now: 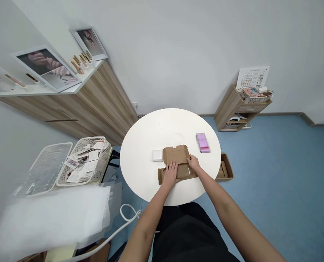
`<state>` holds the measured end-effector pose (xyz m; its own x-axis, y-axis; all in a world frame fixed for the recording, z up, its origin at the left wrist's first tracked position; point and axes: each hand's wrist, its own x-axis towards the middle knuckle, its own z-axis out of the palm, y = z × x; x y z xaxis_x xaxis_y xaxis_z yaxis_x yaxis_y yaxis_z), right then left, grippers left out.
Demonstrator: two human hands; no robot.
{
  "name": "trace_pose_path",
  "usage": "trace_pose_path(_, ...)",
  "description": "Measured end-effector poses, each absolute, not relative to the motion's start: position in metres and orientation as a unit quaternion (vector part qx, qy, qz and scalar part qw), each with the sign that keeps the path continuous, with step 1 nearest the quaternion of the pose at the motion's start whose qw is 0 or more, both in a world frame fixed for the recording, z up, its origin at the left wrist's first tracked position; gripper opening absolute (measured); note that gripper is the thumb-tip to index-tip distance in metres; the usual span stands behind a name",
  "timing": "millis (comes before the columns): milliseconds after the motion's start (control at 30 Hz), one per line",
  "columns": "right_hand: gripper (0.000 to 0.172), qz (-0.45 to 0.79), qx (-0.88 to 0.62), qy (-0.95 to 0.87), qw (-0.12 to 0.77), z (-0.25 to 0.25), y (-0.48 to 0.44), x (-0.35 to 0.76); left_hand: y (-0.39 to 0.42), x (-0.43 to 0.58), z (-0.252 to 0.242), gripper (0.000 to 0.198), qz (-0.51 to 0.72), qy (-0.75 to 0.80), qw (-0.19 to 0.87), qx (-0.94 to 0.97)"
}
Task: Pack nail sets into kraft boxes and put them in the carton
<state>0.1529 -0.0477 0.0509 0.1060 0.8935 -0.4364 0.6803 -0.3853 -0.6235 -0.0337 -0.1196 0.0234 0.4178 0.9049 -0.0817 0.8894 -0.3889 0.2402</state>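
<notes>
A brown cardboard mailer box (175, 154), opened out with its lid flap turned up, lies on the round white table (142, 134). My left hand (171, 174) rests flat on the left part of the cardboard, fingers stretched forward. At the right edge my right hand (193, 161) has its fingers closed round the cardboard near the fold. Just left of the box is a small white packet (157, 155). A purple pack (202, 142), blurred into blocks, lies farther to the right.
Left of the table stands a white basket (107, 154) of papers and packets, with a large white sheet stack (69, 211) nearer. An open carton (229, 178) sits on the floor at right. A white cable (115, 236) loops at lower left. Wooden cabinets (104, 105) line the wall.
</notes>
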Motion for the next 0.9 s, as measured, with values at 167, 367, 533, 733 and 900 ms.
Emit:
trace_pose_path(167,0.021,0.359,-0.732,-0.571,0.1,0.059,-0.063,0.161,-0.118,-0.031,0.013,0.105,0.018,0.547,0.13,0.827)
trace_pose_path(367,0.025,0.306,-0.734,-0.607,0.008,0.061,-0.086,0.151,-0.125,-0.032,0.008,0.103,0.041,0.541,0.134,0.829)
trace_pose_path(533,0.028,0.302,-0.733,-0.609,0.015,0.065,-0.096,0.145,-0.124,-0.034,0.007,0.104,0.041,0.536,0.137,0.832)
trace_pose_path(733,0.029,0.213,-0.764,-0.607,0.04,0.072,-0.124,0.164,-0.123,-0.033,0.003,0.101,0.044,0.541,0.132,0.829)
trace_pose_path(900,0.039,0.297,-0.779,-0.551,-0.041,0.071,-0.139,0.164,-0.123,-0.033,0.005,0.101,0.036,0.541,0.125,0.831)
